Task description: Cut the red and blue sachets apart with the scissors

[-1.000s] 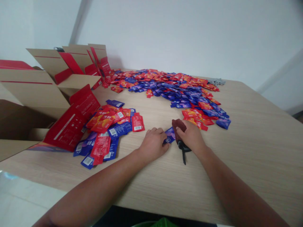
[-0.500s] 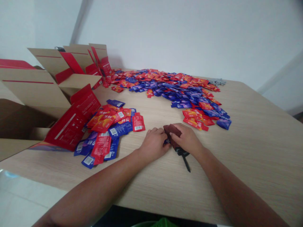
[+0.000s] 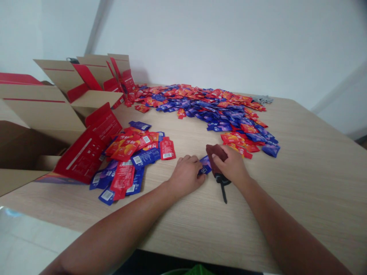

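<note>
Maroon handheld tool [image 3: 212,163] had black tip [image 3: 223,193]; flat blue-purple pouch [image 3: 205,162] bore white print; heaped flat pouches [image 3: 200,103] were red-orange and blue; tan cardboard boxes [image 3: 34,114] had red stripes.

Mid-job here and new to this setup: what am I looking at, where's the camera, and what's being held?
There is no robot here, only a person's two bare hands. One camera, worn on the head, looks forward and down at them. The left hand holds one end of a blue sachet; the right hand grips a brown-and-black handheld tool, its exact type unclear. On the wooden table, a wide spread of red and blue sachets lies farther back, with a smaller sachet pile at left beside open cardboard boxes.
</note>
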A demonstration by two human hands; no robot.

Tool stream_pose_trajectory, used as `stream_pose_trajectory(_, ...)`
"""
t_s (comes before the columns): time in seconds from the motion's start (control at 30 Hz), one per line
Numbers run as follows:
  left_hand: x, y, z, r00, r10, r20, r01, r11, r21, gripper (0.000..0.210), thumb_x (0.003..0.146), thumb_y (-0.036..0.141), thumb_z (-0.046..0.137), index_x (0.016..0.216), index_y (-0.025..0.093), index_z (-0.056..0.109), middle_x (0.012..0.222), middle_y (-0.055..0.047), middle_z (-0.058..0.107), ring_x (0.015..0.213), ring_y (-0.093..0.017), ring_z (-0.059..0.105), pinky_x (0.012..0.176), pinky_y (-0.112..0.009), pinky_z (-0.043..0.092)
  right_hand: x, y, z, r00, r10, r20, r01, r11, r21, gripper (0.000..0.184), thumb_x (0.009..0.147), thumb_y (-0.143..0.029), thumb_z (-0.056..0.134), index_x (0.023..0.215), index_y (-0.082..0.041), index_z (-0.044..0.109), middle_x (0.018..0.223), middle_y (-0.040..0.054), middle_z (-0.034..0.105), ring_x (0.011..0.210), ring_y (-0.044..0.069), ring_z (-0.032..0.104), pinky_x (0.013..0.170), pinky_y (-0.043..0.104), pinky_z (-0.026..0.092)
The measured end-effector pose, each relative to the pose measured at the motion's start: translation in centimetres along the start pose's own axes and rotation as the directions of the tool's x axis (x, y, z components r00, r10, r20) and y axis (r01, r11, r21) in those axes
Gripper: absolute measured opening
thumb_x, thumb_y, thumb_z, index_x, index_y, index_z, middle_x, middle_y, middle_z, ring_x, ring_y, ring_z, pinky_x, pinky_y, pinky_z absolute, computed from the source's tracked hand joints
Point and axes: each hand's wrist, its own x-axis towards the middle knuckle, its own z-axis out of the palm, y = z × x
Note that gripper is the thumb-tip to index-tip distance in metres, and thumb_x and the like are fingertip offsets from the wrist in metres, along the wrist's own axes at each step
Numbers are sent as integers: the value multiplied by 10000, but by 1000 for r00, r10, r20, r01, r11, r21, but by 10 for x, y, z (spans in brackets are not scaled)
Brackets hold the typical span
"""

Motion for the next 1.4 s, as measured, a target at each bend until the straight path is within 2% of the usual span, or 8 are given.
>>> stream_pose_trajectory(0.1, 0, 0, 1, 1000, -9, -9, 9, 1000, -9, 196, 945, 391, 686, 1042, 239, 763, 1115, -94, 697, 1077, -304, 615, 920, -465, 503, -6, -13, 2, 964, -168, 205, 151, 984, 94, 305, 912, -258, 654, 1210, -248, 721, 1158, 65, 769, 1036, 254, 703, 920, 374, 534)
stream_pose_trajectory(0.17, 1, 0, 2, 1000, -16, -9, 16, 1000, -13, 191, 938, 383, 695, 1045, 242, 766, 1130, -94, 697, 1084, -303, 617, 922, -463, 503, -7, -16, 4, 938, -219, 268, 196, 975, 108, 345, 914, -227, 637, 1249, -261, 715, 1215, 56, 762, 1096, 246, 698, 966, 371, 526)
stream_pose_trajectory(0.27, 1, 0, 1, 1000, -12, -4, 12, 1000, -9, 190, 947, 386, 684, 1041, 240, 759, 1110, -90, 699, 1085, -302, 618, 914, -456, 503, -6, -11, 6, 958, -164, 235, 161, 986, 33, 312, 913, -246, 640, 1213, -239, 724, 1160, 66, 770, 1042, 251, 703, 925, 373, 524)
stream_pose_trajectory(0.4, 0, 0, 0, 1000, -16, 2, 16, 1000, 8, 208, 949, 409, 677, 1035, 234, 749, 1103, -95, 700, 1081, -307, 616, 913, -460, 501, 1, 6, 5, 992, 2, 126, 11, 995, -102, 193, 904, -292, 652, 1069, -230, 733, 981, 59, 767, 866, 245, 686, 763, 350, 481)
stream_pose_trajectory(0.57, 0, -1, 1, 1000, -13, -9, 13, 1000, -3, 221, 927, 374, 689, 1085, 230, 742, 1121, -97, 695, 1090, -309, 616, 920, -458, 498, 8, 22, 2, 987, 149, 57, -137, 976, -172, 168, 913, -342, 640, 1009, -219, 703, 867, 52, 736, 783, 241, 654, 674, 332, 410)
stream_pose_trajectory(0.83, 5, 0, 10, 997, -70, -44, 68, 996, -60, 514, 893, 506, 752, 1318, 231, 664, 1271, -108, 685, 1210, -339, 579, 1024, -489, 468, 8, 23, 3, 989, 126, 72, -113, 980, -166, 133, 924, -339, 638, 973, -222, 677, 869, 53, 735, 791, 239, 652, 678, 325, 393)
stream_pose_trajectory(1.2, 12, -3, 22, 985, -147, -91, 133, 981, -144, 485, 796, 447, 832, 1220, 242, 716, 1169, -103, 669, 1140, -346, 620, 1010, -501, 498, 11, 10, -1, 966, 245, 80, -203, 916, -346, 167, 983, -318, 620, 1065, -197, 702, 1025, 104, 768, 902, 255, 696, 723, 329, 403)
stream_pose_trajectory(1.4, 8, -3, 31, 966, -191, -177, 103, 904, -415, 508, 757, 151, 777, 1248, 239, 681, 1223, -82, 582, 1136, -261, 627, 1016, -413, 545, 10, 18, -1, 969, 235, 72, -203, 931, -305, 201, 979, -324, 638, 1114, -194, 711, 1059, 114, 767, 946, 265, 696, 754, 331, 418)
